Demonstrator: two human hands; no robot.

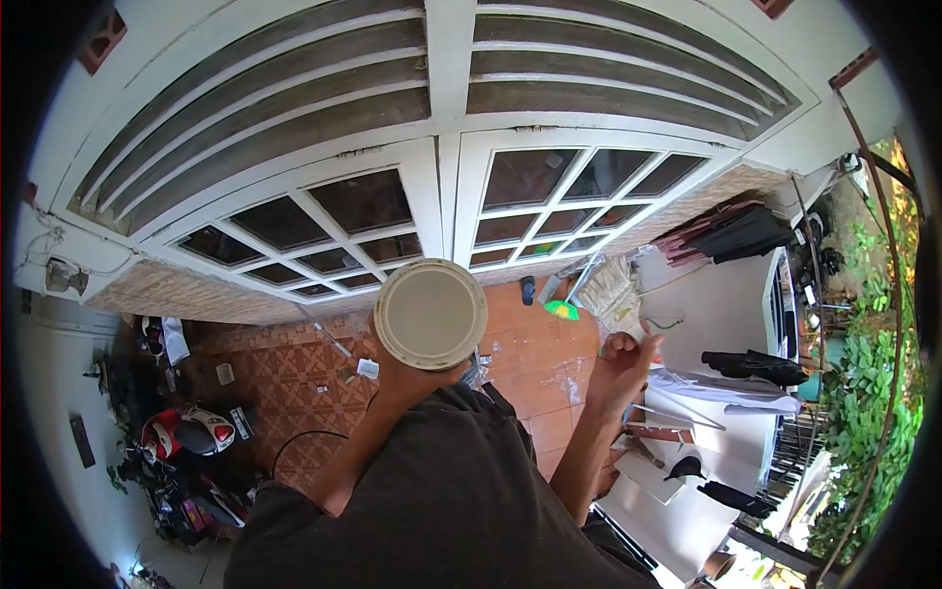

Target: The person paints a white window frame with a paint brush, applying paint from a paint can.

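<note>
A round beige tub [432,314] is held up in front of me, its flat circular end with a raised rim facing the camera. My left hand [420,378] is closed around its lower side, and most of the fingers are hidden behind it. Off to the right, my right hand [623,368] is raised apart from the tub, its fingers curled in. Whether something small is between those fingers cannot be made out.
White double doors [446,196] with glass panes stand ahead. A broom with green bristles [561,310] leans by the wall. Dark clothes [751,367] hang at the right. A red and white motorcycle [191,432] stands at the left on the tiled floor [285,368].
</note>
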